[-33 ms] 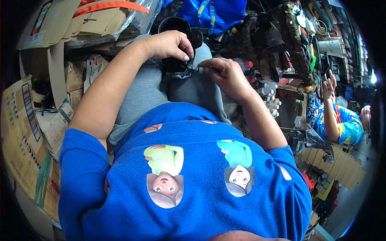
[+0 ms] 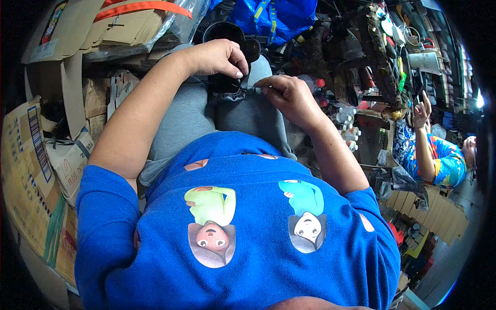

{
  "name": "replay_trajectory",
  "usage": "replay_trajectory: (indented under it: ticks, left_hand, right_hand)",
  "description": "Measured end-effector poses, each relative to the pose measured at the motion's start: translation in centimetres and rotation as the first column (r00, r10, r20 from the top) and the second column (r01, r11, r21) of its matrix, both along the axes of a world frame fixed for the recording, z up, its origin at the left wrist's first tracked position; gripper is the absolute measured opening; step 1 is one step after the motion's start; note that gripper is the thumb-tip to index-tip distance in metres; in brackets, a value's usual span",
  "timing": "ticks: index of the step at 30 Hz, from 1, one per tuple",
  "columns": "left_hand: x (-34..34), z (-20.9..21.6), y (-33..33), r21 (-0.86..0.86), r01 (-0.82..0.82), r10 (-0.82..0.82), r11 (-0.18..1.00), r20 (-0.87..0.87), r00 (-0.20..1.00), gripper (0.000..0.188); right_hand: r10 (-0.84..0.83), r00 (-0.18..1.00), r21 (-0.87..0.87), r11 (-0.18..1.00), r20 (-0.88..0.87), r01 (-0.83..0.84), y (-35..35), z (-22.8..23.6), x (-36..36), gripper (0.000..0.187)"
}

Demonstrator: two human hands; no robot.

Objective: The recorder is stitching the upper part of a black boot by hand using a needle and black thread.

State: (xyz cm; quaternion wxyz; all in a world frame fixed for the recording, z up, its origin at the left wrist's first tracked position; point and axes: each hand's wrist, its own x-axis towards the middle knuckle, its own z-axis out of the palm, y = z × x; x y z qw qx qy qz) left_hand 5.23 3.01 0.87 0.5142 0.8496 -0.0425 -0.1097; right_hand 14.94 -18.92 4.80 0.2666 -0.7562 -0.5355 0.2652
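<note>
I sit with a black moulded part [image 2: 226,85] resting on my knees, which are in grey trousers [image 2: 191,113]. The part has round cup-like openings at its far end [image 2: 222,31]. My left hand [image 2: 219,57] grips it from above, fingers curled over its middle. My right hand [image 2: 287,93] is just right of the part, thumb and forefinger pinched on a small thin piece [image 2: 257,89] at the part's edge. What the piece is stays too small to tell. My blue printed shirt [image 2: 248,232] fills the lower view.
Cardboard boxes [image 2: 36,150] are stacked along the left, and a blue bag [image 2: 279,13] is at the top. Cluttered racks of dark parts [image 2: 372,57] and small white-capped bottles [image 2: 349,124] stand at the right. Another person [image 2: 439,155] in a colourful shirt sits far right, one hand raised.
</note>
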Motion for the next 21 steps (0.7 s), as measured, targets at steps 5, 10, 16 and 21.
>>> replay_trajectory:
  ticks: [5, 10, 16, 21]
  left_hand:
    - [0.1, 0.1, 0.1, 0.035, -0.007, 0.007, 0.999, -0.004, 1.0, 0.021]
    - [0.7, -0.4, -0.1, -0.021, 0.014, -0.014, 1.0, 0.007, 1.0, 0.021]
    - [1.4, -0.6, 0.1, -0.058, 0.054, -0.057, 0.997, -0.037, 0.998, 0.021]
    - [1.4, -0.5, 0.3, -0.049, 0.054, -0.057, 0.997, -0.056, 0.997, 0.023]
  right_hand:
    - [0.007, 0.997, -0.002, 1.0, 0.073, -0.007, 0.5, -0.2, 0.2, 0.018]
    - [0.011, 0.993, -0.035, 0.999, 0.115, -0.007, 0.2, 0.0, -0.2, 0.019]
    - [-0.018, 0.999, 0.013, 1.0, 0.05, 0.017, -0.2, -1.3, -0.2, 0.019]
    - [0.097, 0.993, 0.091, 0.991, 0.068, -0.103, 0.9, -1.9, 1.8, 0.018]
